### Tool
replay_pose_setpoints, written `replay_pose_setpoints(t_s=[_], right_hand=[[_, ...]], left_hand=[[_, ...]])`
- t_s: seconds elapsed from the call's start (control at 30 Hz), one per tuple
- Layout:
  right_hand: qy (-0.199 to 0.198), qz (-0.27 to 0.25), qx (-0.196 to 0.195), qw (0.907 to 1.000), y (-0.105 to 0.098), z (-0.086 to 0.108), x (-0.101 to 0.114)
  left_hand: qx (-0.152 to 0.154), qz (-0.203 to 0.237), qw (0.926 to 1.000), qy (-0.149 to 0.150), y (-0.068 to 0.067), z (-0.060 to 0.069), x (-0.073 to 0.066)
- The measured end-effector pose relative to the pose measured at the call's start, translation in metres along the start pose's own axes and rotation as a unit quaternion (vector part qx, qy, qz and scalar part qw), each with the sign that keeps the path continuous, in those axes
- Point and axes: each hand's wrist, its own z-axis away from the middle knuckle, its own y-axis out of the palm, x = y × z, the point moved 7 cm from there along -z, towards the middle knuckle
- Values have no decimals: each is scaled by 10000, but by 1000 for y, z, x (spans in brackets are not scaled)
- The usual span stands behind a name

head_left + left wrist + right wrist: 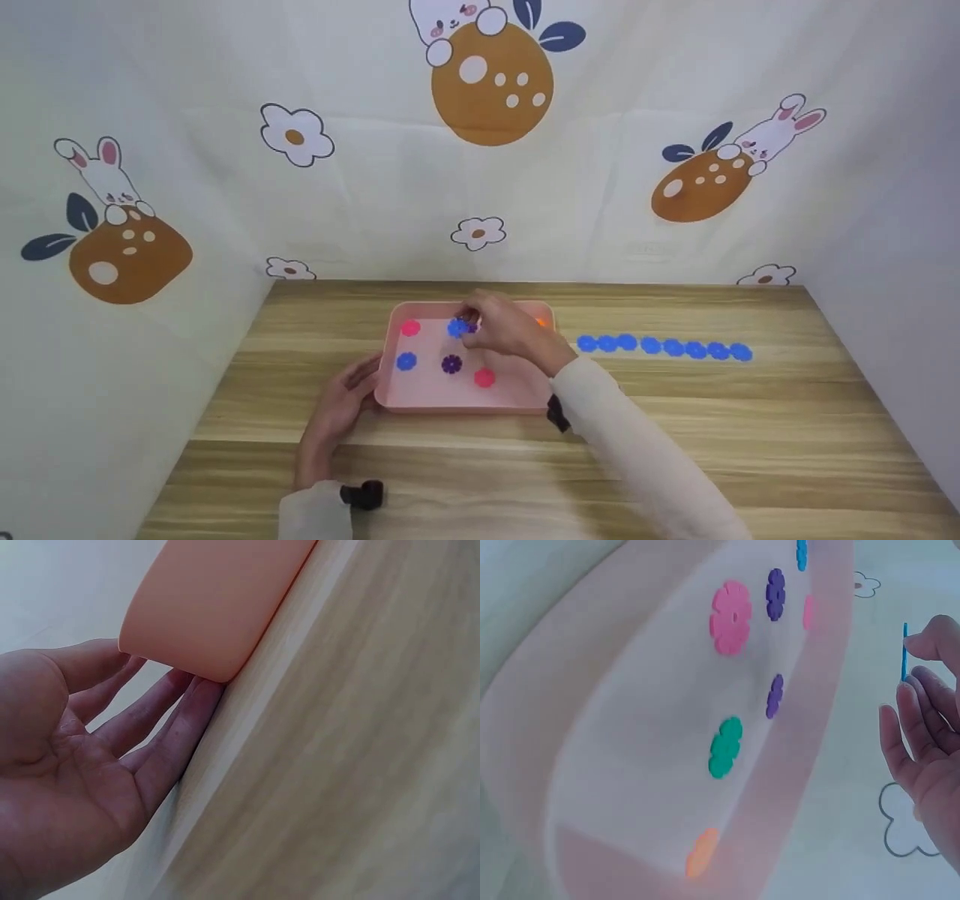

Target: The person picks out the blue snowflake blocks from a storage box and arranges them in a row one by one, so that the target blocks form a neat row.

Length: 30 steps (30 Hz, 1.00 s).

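Between thumb and fingertips, my right hand (501,324) pinches a blue flower-shaped plastic piece (457,328) above the pink tray (465,409). That blue piece (905,652) appears edge-on in the right wrist view. My left hand (343,401) touches the tray's left end; in the left wrist view its fingers (161,716) extend against the tray corner (202,622). Inside the tray lie a blue piece (406,361), a purple one (451,364), pink ones (484,378), a green one (725,748) and an orange one (703,853). The right hand hides part of the tray in the head view.
A row of several blue flower pieces (674,347) lies on the wooden table (465,480), right of the tray. Behind the table hangs a cream cloth (375,202) printed with rabbits and flowers. Each wrist wears a black device (364,495).
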Motion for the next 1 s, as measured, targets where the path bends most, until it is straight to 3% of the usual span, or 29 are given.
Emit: replay_pose_setpoints(t_s=[0.37, 0.63, 1.0], right_hand=[[-449, 85, -385, 9982, -34, 28, -7], [-250, -119, -773, 9966, -60, 52, -43], [-311, 138, -1379, 9899, -89, 103, -85]], left_hand=[[-35, -65, 10000, -42, -3, 3, 1], [-12, -92, 10000, 10, -4, 3, 3], [48, -190, 9998, 45, 1, 2, 1]])
